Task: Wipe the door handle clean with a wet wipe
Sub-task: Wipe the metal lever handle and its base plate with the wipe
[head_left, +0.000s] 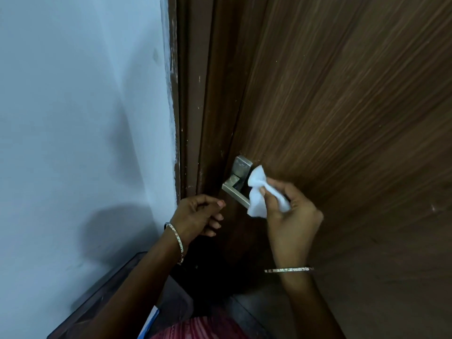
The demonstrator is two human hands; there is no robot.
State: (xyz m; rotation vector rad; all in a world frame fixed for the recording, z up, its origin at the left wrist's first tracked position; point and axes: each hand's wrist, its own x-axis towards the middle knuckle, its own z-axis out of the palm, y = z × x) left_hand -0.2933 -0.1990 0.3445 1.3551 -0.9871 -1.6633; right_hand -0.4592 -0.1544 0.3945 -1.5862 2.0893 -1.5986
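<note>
My right hand (291, 216) grips a white wet wipe (256, 192), thumb on top and fingers curled round the bunched middle, so that crumpled folds stick out above and below my thumb. The wipe lies against the door handle (236, 189) and covers the lever's right end.

The handle sits close to the left edge of the brown wood-grain door (342, 118), just beside the darker door frame (195, 118). It is dull silver metal with a brushed look: a square plate flat on the door, a short block coming out of it, and a squared bar that turns a sharp corner and runs off to the right under the wipe. The plate shows faint smudges.

My left hand (198, 214) hovers just left of the lever's corner, apart from it, its fingers curled in towards the palm and the thumb laid on the forefinger; I see nothing held in it. Each wrist wears a thin bangle, the left bangle (177, 241) and the right bangle (288, 269). A pale blue wall (73, 118) fills the space left of the frame.
</note>
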